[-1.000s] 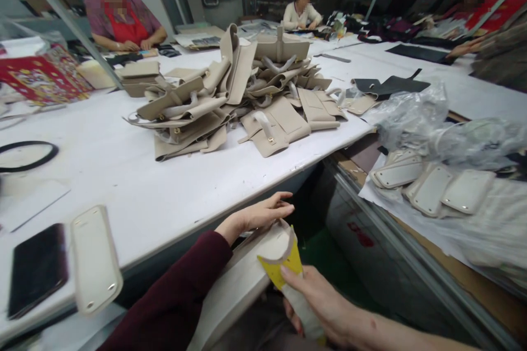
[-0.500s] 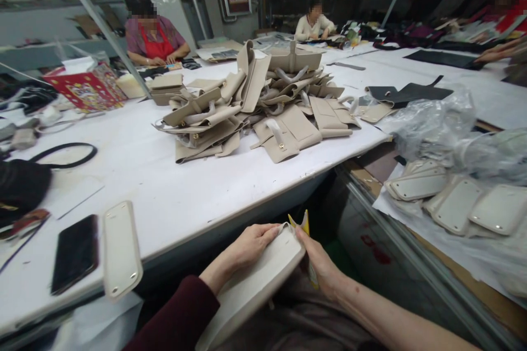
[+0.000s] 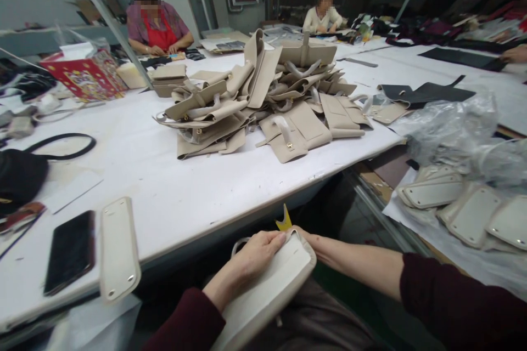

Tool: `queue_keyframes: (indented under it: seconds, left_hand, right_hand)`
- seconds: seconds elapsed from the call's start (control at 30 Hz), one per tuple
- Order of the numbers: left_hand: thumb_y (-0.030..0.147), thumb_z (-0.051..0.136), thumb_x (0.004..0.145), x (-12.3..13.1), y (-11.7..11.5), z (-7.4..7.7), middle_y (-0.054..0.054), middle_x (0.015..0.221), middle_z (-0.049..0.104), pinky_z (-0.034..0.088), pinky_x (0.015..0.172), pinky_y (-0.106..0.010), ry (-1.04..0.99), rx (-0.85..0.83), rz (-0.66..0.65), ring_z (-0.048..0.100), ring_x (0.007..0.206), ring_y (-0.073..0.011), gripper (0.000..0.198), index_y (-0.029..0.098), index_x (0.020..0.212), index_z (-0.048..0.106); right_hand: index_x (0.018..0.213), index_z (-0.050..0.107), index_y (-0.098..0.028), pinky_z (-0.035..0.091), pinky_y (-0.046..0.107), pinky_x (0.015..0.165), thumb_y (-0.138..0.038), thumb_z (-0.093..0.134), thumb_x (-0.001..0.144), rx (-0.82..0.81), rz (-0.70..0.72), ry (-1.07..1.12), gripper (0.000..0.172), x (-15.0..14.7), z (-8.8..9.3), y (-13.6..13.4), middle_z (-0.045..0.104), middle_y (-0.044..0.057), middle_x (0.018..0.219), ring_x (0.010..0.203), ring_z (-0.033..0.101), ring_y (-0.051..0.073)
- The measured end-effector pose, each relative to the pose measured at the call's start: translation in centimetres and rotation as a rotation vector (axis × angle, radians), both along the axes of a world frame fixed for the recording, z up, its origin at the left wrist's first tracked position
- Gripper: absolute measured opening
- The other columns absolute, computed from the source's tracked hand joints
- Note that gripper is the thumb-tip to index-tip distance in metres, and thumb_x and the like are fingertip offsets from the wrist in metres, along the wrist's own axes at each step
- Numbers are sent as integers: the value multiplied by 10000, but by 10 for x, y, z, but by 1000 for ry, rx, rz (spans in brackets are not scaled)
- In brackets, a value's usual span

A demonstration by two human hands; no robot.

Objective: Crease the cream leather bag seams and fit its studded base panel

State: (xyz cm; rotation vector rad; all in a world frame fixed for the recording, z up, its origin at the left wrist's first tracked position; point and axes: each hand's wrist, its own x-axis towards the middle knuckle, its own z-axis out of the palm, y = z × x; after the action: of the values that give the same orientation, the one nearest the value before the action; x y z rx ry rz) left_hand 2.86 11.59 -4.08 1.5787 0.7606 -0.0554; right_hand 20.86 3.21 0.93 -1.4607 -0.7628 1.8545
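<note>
A pale cream, unfinished leather bag (image 3: pixel 265 290) lies slanting over my lap, its end turned away from me. My left hand (image 3: pixel 255 255) is closed on its upper left side, the thumb near the far end. Behind that end is my right hand (image 3: pixel 307 236), its fingers mostly hidden by the bag. From the right hand a yellow strip with a notched tip (image 3: pixel 284 220) sticks up; its lower part is hidden. A clear-wrapped handle (image 3: pixel 239 245) shows beyond my left hand.
Beige bag parts (image 3: pixel 296 126) are heaped on the white table (image 3: pixel 164 192). A phone (image 3: pixel 69 252) and a cream panel (image 3: pixel 119 249) lie at its left edge. More panels (image 3: pixel 469 214) rest on the right beside clear plastic (image 3: pixel 461 126). Co-workers sit across the table.
My right hand has gone from the bag's right side to behind its far end, taking the yellow strip leftward. The left hand stays on the bag. The view has shifted slightly.
</note>
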Motion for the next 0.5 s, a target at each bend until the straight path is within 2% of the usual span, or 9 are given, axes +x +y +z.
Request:
queue_keyframes:
  seconds: [0.1,0.2,0.37,0.43,0.5]
  left_hand:
    - [572,380,935,1,1,-1,-49,996,698,440,824,-305,29,41,6,590,918,-232,523,160,979,699]
    - [560,374,938,1,1,-1,-37,884,672,416,737,-289,93,80,-11,562,805,-201,510,162,870,686]
    - [549,380,932,3,0,-1,-38,874,636,409,715,-271,49,11,0,510,769,-174,502,155,893,688]
    - [560,410,916,3,0,-1,-40,858,627,409,704,-266,21,-20,7,496,758,-170,499,146,880,685]
    - [566,441,895,4,0,-3,-42,829,620,408,692,-265,17,-22,19,489,741,-169,496,136,843,682]
  right_hand:
    - [837,679,-146,495,332,950,-328,605,903,20,8,4,206,2,10,-3,675,52,876,1034,623,212]
    - [683,657,-166,477,306,970,-326,635,840,43,39,19,225,2,17,2,660,53,789,1029,627,237]
    - [787,702,-138,412,346,1067,-442,673,817,102,91,61,307,13,27,-5,693,75,949,1120,592,258]
    - [892,704,-137,442,394,1040,-443,670,844,102,85,47,311,17,19,-11,688,82,1024,1107,598,254]
    - [1046,667,-145,491,438,971,-417,636,899,92,61,16,311,17,3,-15,658,88,1122,1080,609,239]
